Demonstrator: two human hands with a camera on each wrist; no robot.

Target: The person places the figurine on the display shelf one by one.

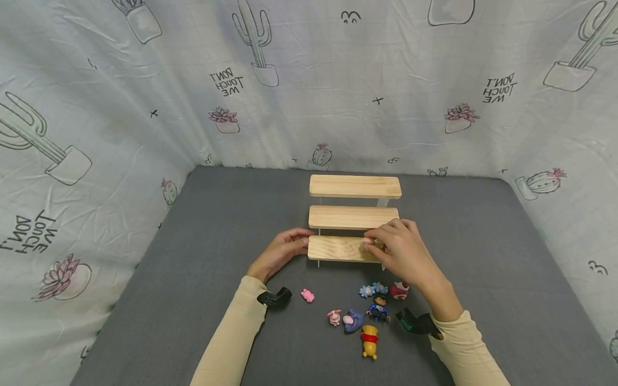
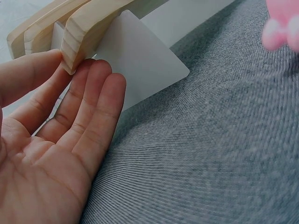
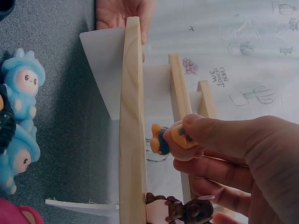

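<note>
A three-tier wooden shelf point(image 1: 338, 249) with pale plastic side panels stands in the head view. My left hand point(image 1: 282, 249) holds the left end of its lowest board, thumb at the end and fingers curled beneath. Over that board's right part, my right hand point(image 1: 405, 252) pinches a small figurine point(image 3: 180, 142) by its head between thumb and fingers. It has orange feet and a blue body; the feet point at the board, close above it. A dark brown figurine point(image 3: 187, 212) with a pink front stands on the same board, towards its right end.
Several toys lie in front of the shelf: a pink pig point(image 1: 307, 295), a pink figure point(image 1: 334, 317), a purple figure point(image 1: 354, 321), a yellow bear point(image 1: 369, 343), a boy figure point(image 1: 379, 308), blue figures point(image 1: 367, 291) and a red figure point(image 1: 399, 290). A printed curtain point(image 1: 309, 80) surrounds the grey table point(image 1: 217, 214).
</note>
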